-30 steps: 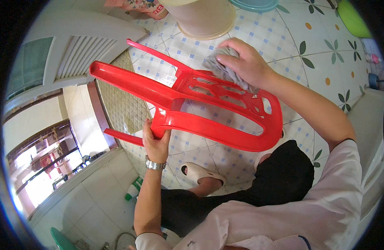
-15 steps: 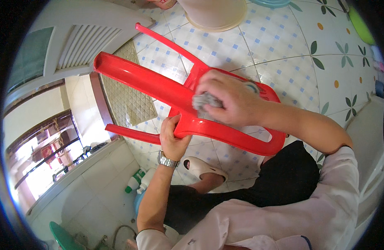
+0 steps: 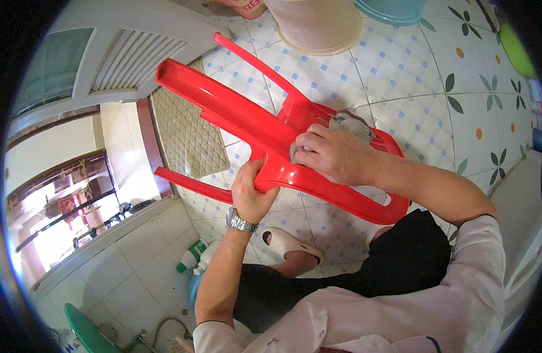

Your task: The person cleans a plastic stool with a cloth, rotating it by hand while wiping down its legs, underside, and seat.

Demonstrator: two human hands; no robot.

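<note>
A red chair (image 3: pixel 247 117) is sitting slantwise in front of the person, above the tiled floor (image 3: pixel 400 67). It is tipping over, not standing up straight. Its long way is running from the upper left down to the lower right. The long legs are pointing to the upper left, toward the white door (image 3: pixel 165 26) and the tan mat (image 3: pixel 188 135). The round end of its back is pointing to the lower right, close to the right knee of the black trousers (image 3: pixel 394 253). I cannot tell if the chair is touching the floor.

The left hand (image 3: pixel 254 191) is closing around the red edge near the middle of the chair. Its fingers are bending over the edge and gripping it. A silver watch (image 3: pixel 241 221) is circling that wrist.

The right hand (image 3: pixel 338 156) is lying over the chair's back, a bit farther right. Its fingers are curling around a gray cloth (image 3: pixel 352 125) and holding it against the red plastic. Bits of the cloth are poking out on two sides of this hand.

A pale bucket (image 3: pixel 318 26) is standing past the chair, near a blue basin (image 3: pixel 394 12).
</note>
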